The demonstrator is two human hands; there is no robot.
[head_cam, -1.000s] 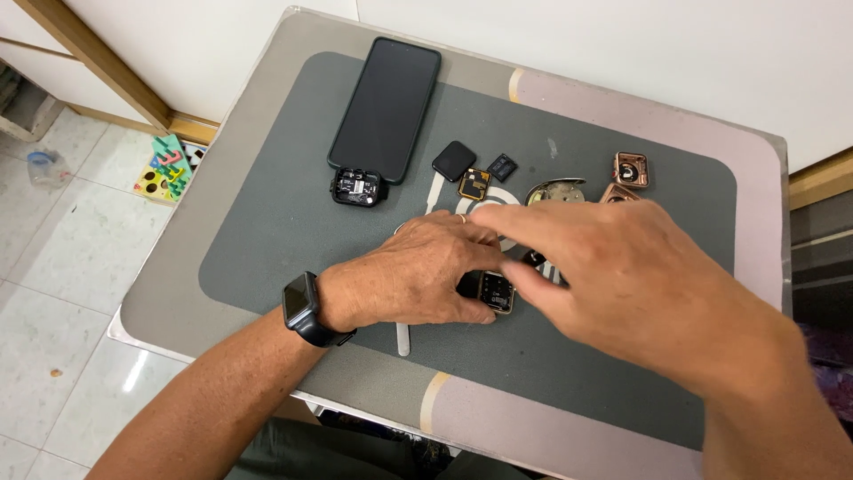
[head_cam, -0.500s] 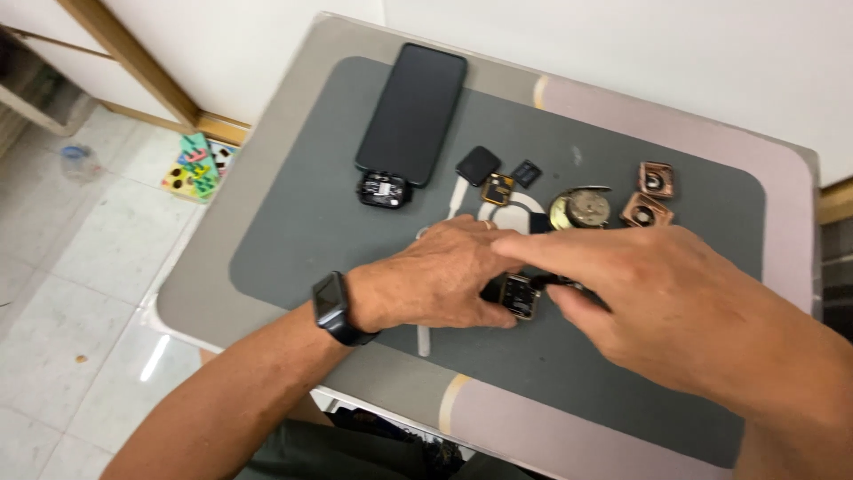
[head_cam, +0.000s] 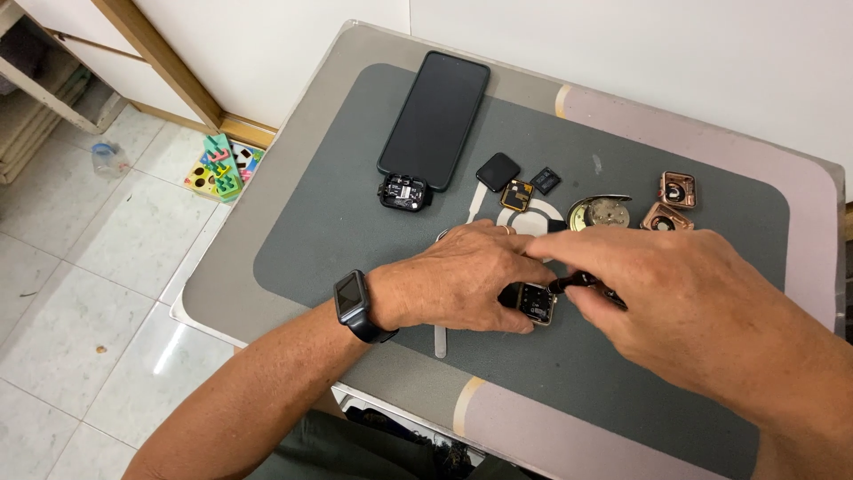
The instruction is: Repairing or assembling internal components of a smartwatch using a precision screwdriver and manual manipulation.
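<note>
My left hand (head_cam: 462, 280), a black smartwatch on its wrist, presses down on a small opened square watch body (head_cam: 536, 303) on the dark grey mat (head_cam: 338, 222) and pinches it at the edge. My right hand (head_cam: 684, 302) comes in from the right and grips a thin dark tool (head_cam: 582, 284), whose tip meets the watch body. A white strap (head_cam: 440, 340) sticks out beneath my left hand. My fingers hide much of the watch body.
A black phone (head_cam: 435, 116) lies face down at the back, a small black module (head_cam: 404, 191) by its near end. Loose watch parts sit behind my hands: a black screen (head_cam: 498, 172), a white ring (head_cam: 530, 220), a round metal piece (head_cam: 600, 212), two copper-coloured casings (head_cam: 675, 189). Tiled floor and a colourful toy (head_cam: 222, 169) lie left.
Both hands stay on the watch body; my right fingers have shifted slightly on the tool. The camera view has drifted, so the table sits lower and further right.
</note>
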